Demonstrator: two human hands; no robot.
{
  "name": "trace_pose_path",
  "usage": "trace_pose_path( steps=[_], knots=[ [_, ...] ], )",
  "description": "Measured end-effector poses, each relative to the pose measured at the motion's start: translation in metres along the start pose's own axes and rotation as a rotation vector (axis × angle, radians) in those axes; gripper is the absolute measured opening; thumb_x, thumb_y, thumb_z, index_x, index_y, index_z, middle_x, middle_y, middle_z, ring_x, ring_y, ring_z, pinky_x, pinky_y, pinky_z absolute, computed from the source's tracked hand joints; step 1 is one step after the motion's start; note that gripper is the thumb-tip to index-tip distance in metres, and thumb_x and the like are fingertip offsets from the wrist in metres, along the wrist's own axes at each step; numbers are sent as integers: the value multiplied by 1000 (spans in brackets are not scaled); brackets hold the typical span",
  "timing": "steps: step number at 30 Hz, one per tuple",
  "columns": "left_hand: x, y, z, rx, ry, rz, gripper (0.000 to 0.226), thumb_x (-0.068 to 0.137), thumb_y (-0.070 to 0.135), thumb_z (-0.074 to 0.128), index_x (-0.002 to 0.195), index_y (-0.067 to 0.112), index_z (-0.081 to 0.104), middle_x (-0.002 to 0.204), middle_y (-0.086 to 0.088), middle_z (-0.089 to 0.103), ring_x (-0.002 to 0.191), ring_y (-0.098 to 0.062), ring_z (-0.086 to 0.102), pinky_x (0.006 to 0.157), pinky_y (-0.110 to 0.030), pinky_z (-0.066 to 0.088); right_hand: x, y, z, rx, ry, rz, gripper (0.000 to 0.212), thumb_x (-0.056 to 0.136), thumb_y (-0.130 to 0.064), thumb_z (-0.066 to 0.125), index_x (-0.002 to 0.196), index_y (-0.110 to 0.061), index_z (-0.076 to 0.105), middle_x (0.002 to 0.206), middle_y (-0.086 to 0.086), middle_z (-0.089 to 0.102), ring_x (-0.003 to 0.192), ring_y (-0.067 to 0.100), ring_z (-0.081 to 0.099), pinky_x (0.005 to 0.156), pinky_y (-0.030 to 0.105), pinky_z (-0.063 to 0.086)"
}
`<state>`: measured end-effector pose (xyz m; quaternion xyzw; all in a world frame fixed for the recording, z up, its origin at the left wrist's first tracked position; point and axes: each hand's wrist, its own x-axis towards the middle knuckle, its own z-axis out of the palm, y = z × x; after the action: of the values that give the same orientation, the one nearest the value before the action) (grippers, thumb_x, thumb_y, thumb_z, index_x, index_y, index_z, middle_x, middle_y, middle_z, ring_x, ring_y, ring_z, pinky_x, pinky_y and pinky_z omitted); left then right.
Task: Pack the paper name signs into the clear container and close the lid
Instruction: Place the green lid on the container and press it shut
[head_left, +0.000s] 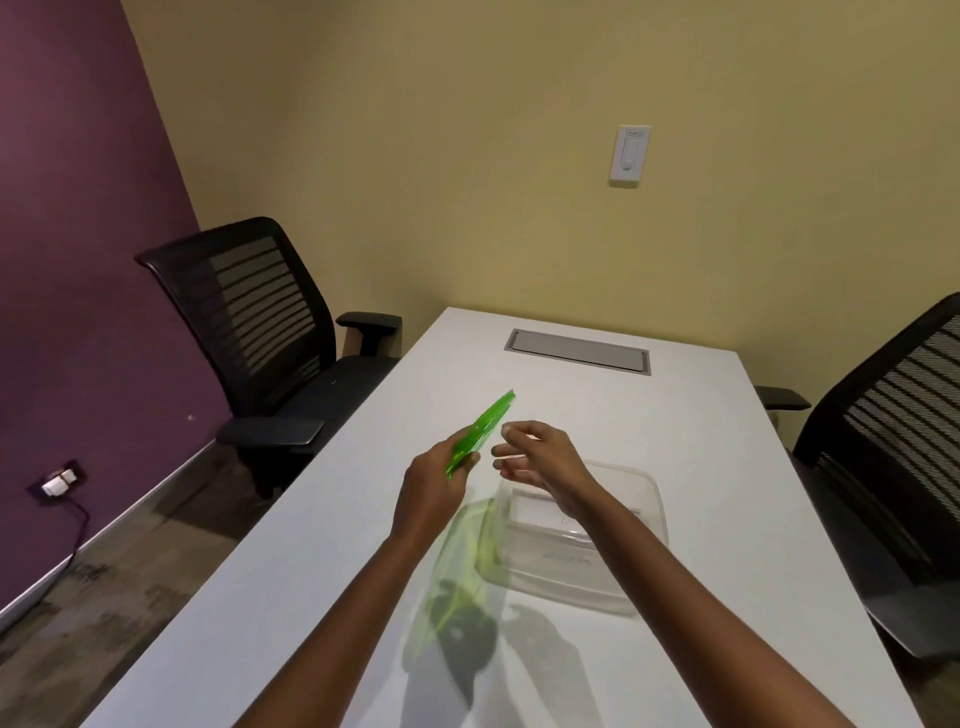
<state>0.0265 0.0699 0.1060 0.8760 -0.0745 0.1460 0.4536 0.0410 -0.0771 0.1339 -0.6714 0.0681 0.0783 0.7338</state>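
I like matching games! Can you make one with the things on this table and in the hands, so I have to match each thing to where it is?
Things:
1. translucent green plastic lid
2. clear plastic container
3. black mesh office chair
4. grey rectangular cable hatch

Places:
A. set into the far end of the white table
B. held up in the left hand
C. on the floor by the purple wall
D. on the table under the right hand

Pairs: 1-B, 2-D, 3-C, 4-A
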Motion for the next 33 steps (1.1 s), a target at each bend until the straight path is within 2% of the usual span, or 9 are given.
trace_pose_path(
  steps=[4,6,8,10,15,18,23,26,33],
  knots=[
    [11,22,4,-133,96,14,34,91,21,59,122,7,62,106,-12,73,91,-21,65,75,-14,42,7,3,-32,-153,164,-67,37,94,-17,55,129,-5,50,102,13,59,84,24,60,80,36,55],
    [18,33,6,-276,128,-17,25,90,21,61,111,10,66,91,-8,70,85,-23,64,73,-26,49,13,6,-50,-233,274,-108,44,94,-19,56,135,-6,46,115,16,56,99,25,56,90,43,51],
    [25,42,8,-517,85,-95,10,90,16,60,99,19,65,91,-7,67,85,-25,66,75,-39,58,19,9,-70,-323,360,-142,47,94,-21,56,138,-8,43,132,20,52,116,29,53,100,47,47],
    [32,46,12,-745,3,-202,12,92,13,57,91,25,61,90,-7,68,72,-18,72,62,-33,61,23,11,-92,-388,392,-149,50,94,-22,55,139,-7,41,139,22,49,126,32,49,106,46,43],
    [42,37,32,-953,-41,-422,13,94,15,53,106,10,56,86,-9,67,48,-8,72,47,-22,60,22,21,-142,-371,350,-36,47,96,-24,52,138,-5,42,134,20,53,107,22,49,83,30,42],
    [48,31,45,-1020,-70,-533,18,95,17,52,110,7,53,85,-9,66,44,-11,71,45,-22,59,21,31,-165,-345,333,73,35,96,-21,53,125,-2,52,112,16,56,96,21,50,83,38,46],
    [64,15,76,-783,33,-601,33,96,14,51,126,-1,45,80,-9,58,31,-1,61,36,-16,51,16,49,-187,-278,296,159,9,95,-12,54,91,-6,60,75,3,56,63,11,52,57,22,48],
    [72,1,94,-635,10,-683,32,99,8,38,129,-4,43,73,-6,54,47,-14,58,46,-24,46,15,63,-195,-236,379,197,7,93,-9,56,96,-3,60,71,3,55,57,14,54,45,17,51],
    [86,-23,132,-326,-179,-638,38,88,-9,35,120,-6,55,95,-22,58,82,-27,50,73,-31,38,19,96,-202,-410,587,271,34,88,-18,66,111,7,63,85,14,59,64,24,56,65,32,50]
  ],
)
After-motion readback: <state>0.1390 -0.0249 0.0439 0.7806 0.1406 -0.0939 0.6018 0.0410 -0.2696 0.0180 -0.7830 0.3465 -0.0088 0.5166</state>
